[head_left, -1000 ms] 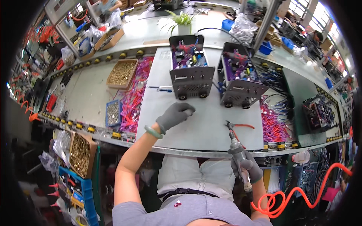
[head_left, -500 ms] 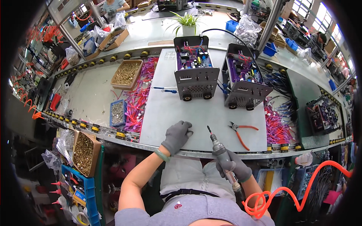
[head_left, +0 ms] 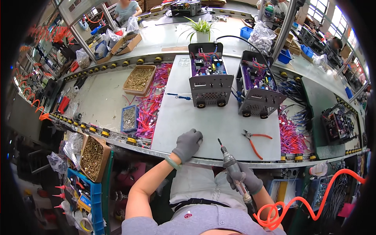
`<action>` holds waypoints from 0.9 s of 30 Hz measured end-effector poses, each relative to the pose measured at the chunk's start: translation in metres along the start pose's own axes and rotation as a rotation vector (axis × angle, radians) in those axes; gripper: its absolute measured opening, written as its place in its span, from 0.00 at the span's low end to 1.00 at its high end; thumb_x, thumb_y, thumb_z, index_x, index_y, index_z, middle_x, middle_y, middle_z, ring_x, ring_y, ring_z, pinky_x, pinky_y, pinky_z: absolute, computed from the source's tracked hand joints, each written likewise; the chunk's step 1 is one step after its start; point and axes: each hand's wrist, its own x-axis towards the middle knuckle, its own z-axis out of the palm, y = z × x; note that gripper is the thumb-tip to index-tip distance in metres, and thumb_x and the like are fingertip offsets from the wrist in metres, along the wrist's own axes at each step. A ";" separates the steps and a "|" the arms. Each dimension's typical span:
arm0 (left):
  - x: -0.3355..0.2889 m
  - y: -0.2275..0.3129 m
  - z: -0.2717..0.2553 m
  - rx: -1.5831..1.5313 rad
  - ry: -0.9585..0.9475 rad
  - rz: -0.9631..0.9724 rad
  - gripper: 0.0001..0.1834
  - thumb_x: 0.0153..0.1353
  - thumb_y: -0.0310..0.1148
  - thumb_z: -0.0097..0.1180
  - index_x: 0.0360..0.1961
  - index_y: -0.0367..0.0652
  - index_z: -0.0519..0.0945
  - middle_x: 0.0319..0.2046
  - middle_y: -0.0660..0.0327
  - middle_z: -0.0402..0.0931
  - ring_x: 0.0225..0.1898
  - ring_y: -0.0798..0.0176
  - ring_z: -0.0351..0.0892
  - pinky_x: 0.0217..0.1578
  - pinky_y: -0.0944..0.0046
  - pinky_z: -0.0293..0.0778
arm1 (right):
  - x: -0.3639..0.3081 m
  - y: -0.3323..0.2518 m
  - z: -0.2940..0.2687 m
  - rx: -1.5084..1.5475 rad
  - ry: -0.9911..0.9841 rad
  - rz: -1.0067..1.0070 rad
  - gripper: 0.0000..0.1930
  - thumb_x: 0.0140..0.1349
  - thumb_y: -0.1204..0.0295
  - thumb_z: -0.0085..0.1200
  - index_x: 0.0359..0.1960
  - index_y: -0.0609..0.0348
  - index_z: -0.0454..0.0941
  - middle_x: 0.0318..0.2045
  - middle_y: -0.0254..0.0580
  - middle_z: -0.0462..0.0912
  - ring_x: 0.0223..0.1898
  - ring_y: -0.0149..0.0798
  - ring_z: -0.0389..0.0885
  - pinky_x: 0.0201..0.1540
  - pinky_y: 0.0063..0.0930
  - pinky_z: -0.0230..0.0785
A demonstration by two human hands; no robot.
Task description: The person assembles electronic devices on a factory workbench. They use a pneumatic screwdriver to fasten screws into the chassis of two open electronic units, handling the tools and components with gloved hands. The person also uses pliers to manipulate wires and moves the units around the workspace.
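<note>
My left hand (head_left: 188,144), in a grey glove, rests on the near part of the pale work board (head_left: 176,117) with its fingers curled in; whatever they hold, if anything, is hidden. My right hand (head_left: 247,178), gloved too, grips an air screwdriver (head_left: 235,170) whose bit points up and away over the board's near edge. An orange coiled hose (head_left: 299,199) runs from its lower end. Right of the bit lie cutting pliers (head_left: 256,143) with orange handles. Farther back stand two open metal device housings, a left one (head_left: 211,88) and a right one (head_left: 260,102), with circuit boards and wires inside.
Left of the board are pink wire bundles (head_left: 150,109), a blue bin (head_left: 129,118) of small metal parts and a box of brass-coloured parts (head_left: 139,80). More pink wires (head_left: 291,133) lie right. A potted plant (head_left: 201,36) stands behind. Other people sit farther off.
The whole view has shifted, with the scene now slightly lower and to the right. My left fingers look more curled in. My right hand keeps hold of the air screwdriver.
</note>
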 end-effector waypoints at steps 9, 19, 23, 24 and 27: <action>-0.003 -0.004 0.005 0.098 0.033 -0.020 0.07 0.60 0.37 0.58 0.35 0.48 0.79 0.34 0.57 0.78 0.33 0.49 0.81 0.34 0.51 0.76 | -0.003 -0.005 0.009 -0.058 -0.009 -0.042 0.23 0.52 0.60 0.57 0.46 0.62 0.70 0.24 0.40 0.77 0.19 0.32 0.77 0.20 0.24 0.70; 0.010 -0.031 -0.009 -0.372 0.116 -0.145 0.09 0.62 0.35 0.57 0.37 0.41 0.80 0.31 0.54 0.83 0.34 0.50 0.83 0.36 0.56 0.77 | 0.001 -0.005 0.009 -0.065 -0.032 -0.079 0.27 0.49 0.57 0.60 0.46 0.64 0.70 0.25 0.40 0.76 0.20 0.32 0.77 0.22 0.25 0.71; 0.014 -0.046 -0.019 -0.543 0.018 -0.228 0.10 0.60 0.35 0.59 0.38 0.39 0.81 0.31 0.53 0.84 0.36 0.51 0.84 0.39 0.58 0.78 | 0.000 -0.006 0.010 -0.074 -0.015 -0.064 0.31 0.49 0.56 0.62 0.50 0.63 0.69 0.25 0.40 0.76 0.21 0.32 0.78 0.23 0.25 0.72; 0.013 -0.049 -0.020 -0.527 -0.001 -0.217 0.10 0.59 0.34 0.60 0.39 0.40 0.82 0.33 0.54 0.83 0.36 0.55 0.84 0.39 0.59 0.78 | -0.001 -0.007 0.010 -0.062 -0.022 -0.057 0.31 0.49 0.56 0.63 0.50 0.63 0.69 0.25 0.40 0.76 0.21 0.32 0.78 0.23 0.25 0.72; 0.003 -0.029 -0.023 -0.299 -0.022 -0.107 0.10 0.57 0.34 0.61 0.39 0.43 0.83 0.36 0.55 0.81 0.36 0.56 0.83 0.39 0.60 0.78 | 0.003 0.003 0.007 -0.044 -0.018 -0.027 0.31 0.48 0.54 0.63 0.48 0.61 0.68 0.25 0.40 0.76 0.20 0.32 0.77 0.22 0.25 0.72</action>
